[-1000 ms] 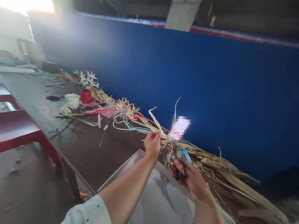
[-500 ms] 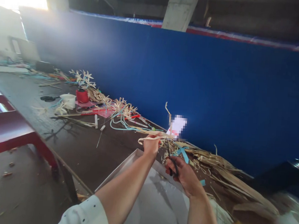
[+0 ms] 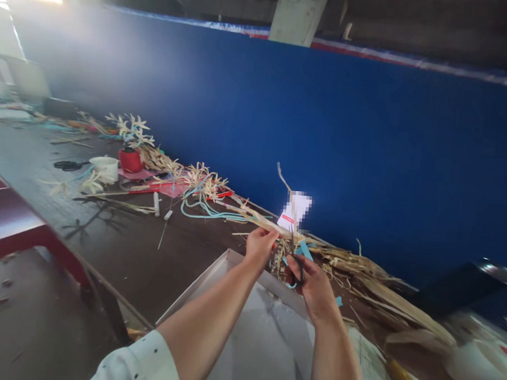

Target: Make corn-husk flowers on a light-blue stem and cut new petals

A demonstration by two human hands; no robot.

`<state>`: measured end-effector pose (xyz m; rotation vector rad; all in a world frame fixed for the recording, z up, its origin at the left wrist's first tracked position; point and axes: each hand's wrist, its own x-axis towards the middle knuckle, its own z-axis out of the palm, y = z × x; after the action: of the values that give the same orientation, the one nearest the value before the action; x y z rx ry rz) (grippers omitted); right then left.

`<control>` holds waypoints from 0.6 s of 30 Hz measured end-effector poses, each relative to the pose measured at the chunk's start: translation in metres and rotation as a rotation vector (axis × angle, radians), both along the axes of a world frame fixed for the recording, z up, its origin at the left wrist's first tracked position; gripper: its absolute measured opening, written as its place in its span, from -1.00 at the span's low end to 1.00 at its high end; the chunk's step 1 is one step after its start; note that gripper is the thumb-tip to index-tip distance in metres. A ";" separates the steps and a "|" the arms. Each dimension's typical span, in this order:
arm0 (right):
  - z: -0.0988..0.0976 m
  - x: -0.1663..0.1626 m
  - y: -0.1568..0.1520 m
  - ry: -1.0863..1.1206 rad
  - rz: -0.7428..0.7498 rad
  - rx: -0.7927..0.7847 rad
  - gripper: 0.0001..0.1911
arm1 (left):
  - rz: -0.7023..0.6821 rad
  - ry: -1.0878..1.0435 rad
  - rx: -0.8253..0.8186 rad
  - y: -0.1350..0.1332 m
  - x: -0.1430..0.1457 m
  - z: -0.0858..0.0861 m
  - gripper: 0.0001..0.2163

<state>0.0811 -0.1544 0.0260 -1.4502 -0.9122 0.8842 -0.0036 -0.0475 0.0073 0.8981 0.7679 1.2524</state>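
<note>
My left hand [image 3: 260,248] pinches a pale dried husk strip [image 3: 257,218] above the far edge of a white box lid or tray [image 3: 262,354]. In my right hand [image 3: 316,288] is a pair of dark-handled scissors [image 3: 299,269], its fingers around the loops. The blades point up and away, close to the strip at my left fingertips; whether they touch it I cannot tell. Small husk scraps [image 3: 280,255] and a light-blue strip [image 3: 305,250] lie just beyond and between the hands.
Pale husk flowers [image 3: 205,180], blue cords [image 3: 203,214], a white cup [image 3: 105,168], a red pot [image 3: 130,160] and other scissors [image 3: 69,165] spread along the dark table [image 3: 188,234]. Dried husks [image 3: 382,285] lie right. A blue partition [image 3: 200,92] stands behind; a red stool [image 3: 9,223] is left.
The looped end of husk by my left hand no longer shows. The scissors have tilted and come nearer to the left fingertips. The whole view has shifted slightly.
</note>
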 end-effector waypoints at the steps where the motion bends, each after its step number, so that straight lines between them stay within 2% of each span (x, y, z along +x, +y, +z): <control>1: -0.001 0.001 0.000 0.003 -0.013 0.012 -0.55 | -0.012 0.003 -0.004 -0.001 0.000 0.001 -0.84; 6: -0.001 0.004 -0.001 0.025 -0.049 0.042 -0.57 | -0.078 0.037 -0.016 -0.006 -0.002 0.005 -0.82; 13: -0.005 0.000 0.002 0.000 -0.023 0.003 -0.52 | -0.037 -0.005 -0.066 -0.005 0.001 0.004 -0.83; 18: -0.004 -0.001 0.002 -0.033 -0.018 0.001 -0.52 | -0.030 -0.011 -0.044 -0.005 0.002 0.002 -0.83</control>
<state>0.0806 -0.1529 0.0217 -1.4735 -0.9225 0.8488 -0.0016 -0.0527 0.0097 0.8634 0.7677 1.2093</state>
